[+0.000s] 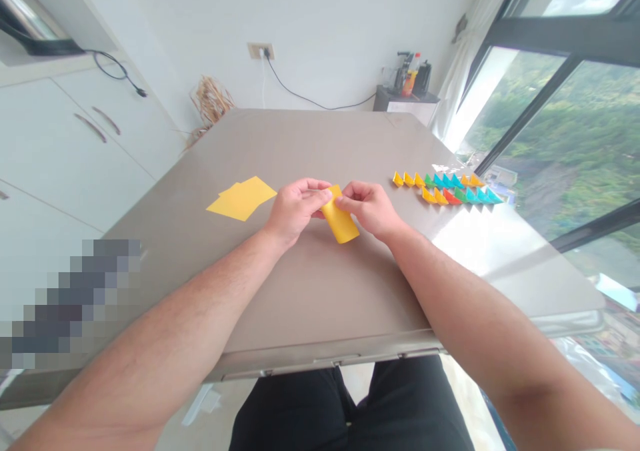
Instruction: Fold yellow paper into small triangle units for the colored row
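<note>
A folded piece of yellow paper (342, 225) is held up over the table between both hands. My left hand (297, 205) pinches its upper left edge, thumb in front and fingers behind. On the opposite side, my right hand (371, 205) grips the upper right edge between thumb and bent index finger. The paper looks like a narrow strip, tilted with its lower end toward me. Left of my left hand lie several loose yellow paper sheets (243, 199), overlapping and flat on the table.
Two rows of small folded paper boats (453, 196) in yellow, green, blue, red and orange stand at the right of the table (320, 141). Behind the table, a small cabinet (407, 104) holds bottles. A cable (320, 106) runs along the wall. Windows (565, 111) line the right side.
</note>
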Demonstrator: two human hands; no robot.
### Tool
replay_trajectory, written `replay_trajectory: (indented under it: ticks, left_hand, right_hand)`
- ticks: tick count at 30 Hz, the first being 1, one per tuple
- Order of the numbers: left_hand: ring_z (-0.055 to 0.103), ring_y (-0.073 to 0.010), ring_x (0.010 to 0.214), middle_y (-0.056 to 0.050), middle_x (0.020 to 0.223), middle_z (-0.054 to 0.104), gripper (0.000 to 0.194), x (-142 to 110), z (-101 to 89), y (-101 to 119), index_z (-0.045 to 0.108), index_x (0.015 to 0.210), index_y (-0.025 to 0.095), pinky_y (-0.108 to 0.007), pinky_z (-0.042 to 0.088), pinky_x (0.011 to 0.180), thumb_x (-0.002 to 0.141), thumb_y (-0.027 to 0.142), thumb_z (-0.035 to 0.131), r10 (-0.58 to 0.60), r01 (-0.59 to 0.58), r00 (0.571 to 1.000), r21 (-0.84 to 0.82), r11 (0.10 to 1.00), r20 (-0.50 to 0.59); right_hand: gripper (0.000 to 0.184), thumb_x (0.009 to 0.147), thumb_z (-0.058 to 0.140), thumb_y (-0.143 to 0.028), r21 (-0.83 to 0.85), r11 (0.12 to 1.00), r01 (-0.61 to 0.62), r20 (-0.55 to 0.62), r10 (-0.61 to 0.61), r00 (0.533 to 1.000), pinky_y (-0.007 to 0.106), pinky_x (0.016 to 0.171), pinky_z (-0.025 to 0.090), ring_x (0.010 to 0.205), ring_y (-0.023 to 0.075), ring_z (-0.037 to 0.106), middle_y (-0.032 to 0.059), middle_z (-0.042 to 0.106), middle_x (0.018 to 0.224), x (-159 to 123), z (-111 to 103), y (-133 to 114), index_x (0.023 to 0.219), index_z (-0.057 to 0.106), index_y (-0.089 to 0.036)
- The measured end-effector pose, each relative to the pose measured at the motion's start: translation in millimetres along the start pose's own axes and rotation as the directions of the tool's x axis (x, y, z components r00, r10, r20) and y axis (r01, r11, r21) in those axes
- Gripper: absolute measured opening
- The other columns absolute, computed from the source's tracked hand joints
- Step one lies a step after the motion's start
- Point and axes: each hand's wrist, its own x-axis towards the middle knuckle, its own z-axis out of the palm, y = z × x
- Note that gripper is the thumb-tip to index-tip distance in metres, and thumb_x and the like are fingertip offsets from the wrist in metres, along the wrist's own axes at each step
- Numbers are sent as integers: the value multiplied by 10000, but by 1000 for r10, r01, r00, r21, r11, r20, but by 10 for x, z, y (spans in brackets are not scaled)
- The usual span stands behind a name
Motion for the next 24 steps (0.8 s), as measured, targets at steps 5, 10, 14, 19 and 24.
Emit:
replay_trajectory:
  ticks: [5, 10, 14, 19, 24]
  left_hand:
    - [677, -177, 740, -24, 754, 697, 235, 7, 16, -8, 659, 748, 155, -343, 588, 709, 691, 322, 814, -60, 59, 998, -69, 996, -16]
    - [697, -190, 724, -38, 751, 709, 235, 7, 33, 11, 665, 740, 149, -391, 596, 755, 696, 332, 804, -99, 89, 992, -116, 989, -82]
    - [703, -195, 712, -53, 768, 729, 219, 11, 33, 12, 673, 750, 147, -396, 597, 746, 721, 338, 776, -115, 103, 989, -130, 986, -91]
    - [687, -188, 685, -42, 749, 722, 203, 24, 22, -12, 670, 725, 158, -383, 591, 717, 704, 326, 782, -101, 84, 985, -121, 989, -142]
    - [692, -199, 686, -38, 730, 715, 186, 16, 28, -12, 661, 724, 171, -371, 584, 707, 708, 326, 761, -118, 95, 987, -191, 977, -112]
  right_hand:
    - [225, 730, 710, -345, 140, 990, 9, -67, 1, 998, 282, 609, 387, 631, 123, 484, -34, 545, 634, 22, 36, 51, 632, 565, -203]
    - [242, 740, 712, -343, 132, 991, 28, -125, -11, 992, 278, 570, 350, 586, 113, 458, -44, 526, 591, 30, 68, 76, 619, 555, -205]
    - [237, 733, 708, -336, 115, 993, 18, -152, 0, 988, 276, 545, 318, 562, 107, 439, -47, 521, 578, 31, 92, 69, 618, 546, -207]
    - [212, 731, 694, -330, 106, 994, 22, -156, -6, 988, 276, 546, 320, 573, 111, 448, -43, 530, 599, 34, 128, 63, 632, 552, -207]
    - [217, 739, 690, -327, 80, 997, 6, -145, 6, 989, 271, 522, 294, 546, 106, 427, -46, 516, 579, 19, 113, 55, 628, 543, -211]
